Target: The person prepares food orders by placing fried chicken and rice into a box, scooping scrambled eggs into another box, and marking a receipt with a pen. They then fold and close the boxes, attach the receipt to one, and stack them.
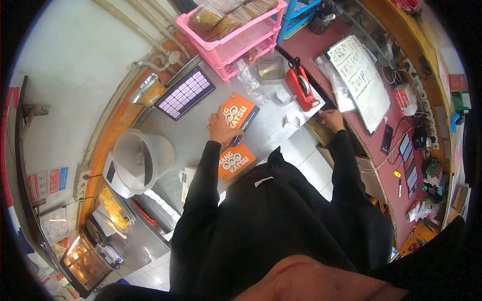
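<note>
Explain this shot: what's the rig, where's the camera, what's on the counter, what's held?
No machine here: a person works bare-handed, filmed by one fisheye camera worn on the head, looking down past black sleeves. The left hand grips an orange box on the steel counter; a second orange box lies nearer the body. The right hand is at the counter's edge near a red tape dispenser; whether it holds anything is unclear. Also there: a pink tray rack and a clear jug.
</note>
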`<state>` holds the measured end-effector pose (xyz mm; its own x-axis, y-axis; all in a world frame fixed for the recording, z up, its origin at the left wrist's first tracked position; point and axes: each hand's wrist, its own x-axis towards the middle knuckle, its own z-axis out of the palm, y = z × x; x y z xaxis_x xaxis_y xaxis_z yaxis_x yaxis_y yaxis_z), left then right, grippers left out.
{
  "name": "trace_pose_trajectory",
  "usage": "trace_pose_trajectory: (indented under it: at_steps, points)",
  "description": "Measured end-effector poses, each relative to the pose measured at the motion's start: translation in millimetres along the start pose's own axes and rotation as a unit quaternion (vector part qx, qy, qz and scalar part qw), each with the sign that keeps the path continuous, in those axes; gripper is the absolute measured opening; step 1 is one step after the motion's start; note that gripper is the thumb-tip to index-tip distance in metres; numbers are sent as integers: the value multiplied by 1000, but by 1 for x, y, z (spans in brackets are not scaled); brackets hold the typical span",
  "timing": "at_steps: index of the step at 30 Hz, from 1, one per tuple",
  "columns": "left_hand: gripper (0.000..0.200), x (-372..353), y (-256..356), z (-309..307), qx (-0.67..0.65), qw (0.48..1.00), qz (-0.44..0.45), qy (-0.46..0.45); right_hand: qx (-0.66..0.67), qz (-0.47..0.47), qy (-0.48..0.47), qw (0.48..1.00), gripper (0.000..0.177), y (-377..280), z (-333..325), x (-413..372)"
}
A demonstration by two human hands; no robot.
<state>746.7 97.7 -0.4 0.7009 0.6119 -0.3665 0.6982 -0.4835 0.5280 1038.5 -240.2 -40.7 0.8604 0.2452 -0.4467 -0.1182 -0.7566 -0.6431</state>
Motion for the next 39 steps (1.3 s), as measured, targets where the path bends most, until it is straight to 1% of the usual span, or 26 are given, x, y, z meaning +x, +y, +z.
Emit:
trace_pose_trajectory:
  at_steps: [3, 4, 5, 7, 8, 9, 11, 12, 13, 14, 17, 19, 21, 22, 23, 25, 26, 28, 29, 30, 33, 34, 36, 37, 38, 39]
  points:
    - [119, -12, 9, 1, 8, 1000, -5, 25, -140, -151, 79, 975, 29, 43, 28, 41]
    - [119, -20, 19, -4, 8, 999, -10, 35, -164, -108, 51, 979, 32, 32, 25, 43]
    - [119, -26, 28, -7, 8, 999, -17, 48, -355, -84, 155, 918, 31, 22, 31, 40]
    - [115, -38, 40, -8, 24, 995, -25, 91, -375, -118, 42, 919, 30, 11, 25, 15]
    - [114, -42, 47, -10, 26, 993, -30, 113, -400, -281, -24, 872, 32, 9, 29, 12]
    - [112, -46, 55, -12, 25, 990, -38, 134, -187, -149, -145, 960, 31, -2, 43, 13]
    - [106, -58, 70, -13, 27, 983, -34, 178, 135, -191, -272, 933, 24, -73, 79, -58]
    - [104, -60, 78, -14, 33, 980, -31, 195, 128, -199, -286, 929, 24, -116, 85, -101]
    - [103, -62, 84, -15, 40, 975, -26, 216, 186, -275, -303, 893, 20, -146, 95, -133]
    - [102, -63, 88, -11, 31, 965, -9, 261, 230, -279, -283, 888, 28, -156, 114, -144]
    - [101, -74, 93, -12, 23, 935, 18, 354, 20, -352, -98, 931, 41, -155, 131, -133]
    - [100, -85, 99, -20, 31, 932, -5, 360, -33, -336, -86, 937, 52, -163, 120, -134]
    - [97, -91, 90, -24, -33, 962, -50, 265, -84, -331, -89, 936, 54, -168, 106, -135]
    - [95, -93, 87, -26, -64, 972, -70, 217, -20, -311, -155, 938, 51, -164, 105, -131]
    - [91, -94, 84, -23, -236, 961, -38, 139, 45, -287, -220, 931, 49, -159, 106, -125]
    - [83, -94, 74, -10, -547, 836, 32, -29, 159, -271, -316, 895, 45, -152, 106, -120]
    - [70, -89, 69, -3, -586, 793, 117, -119, 208, -279, -348, 870, 43, -147, 104, -121]
    - [63, -96, 62, 8, -702, 693, 9, -165, 248, -301, -387, 835, 37, -135, 108, -110]
    - [60, -101, 59, 13, -751, 632, -45, -187, 233, -281, -375, 852, 37, -128, 112, -104]
    - [58, -106, 64, 9, -754, 631, -39, -177, 219, -261, -362, 867, 37, -122, 116, -98]
    - [60, -79, 41, 30, -684, 715, -13, -145, 150, -256, -344, 891, 30, -83, 135, -69]
    - [71, -66, 38, 33, -624, 776, 45, -84, 124, -271, -337, 893, 28, -62, 141, -62]
    - [84, -29, 17, 42, -431, 886, 111, 134, 84, -257, -349, 897, 25, -43, 135, -65]
    - [90, -34, 30, 16, -240, 958, 26, 153, 68, -229, -368, 898, 23, -41, 126, -72]
    - [96, -41, 44, -12, -39, 984, -62, 160, 52, -200, -386, 899, 23, -37, 120, -79]
    - [100, -29, 31, -13, 12, 985, -65, 159, 41, -174, -388, 904, 21, -29, 119, -82]
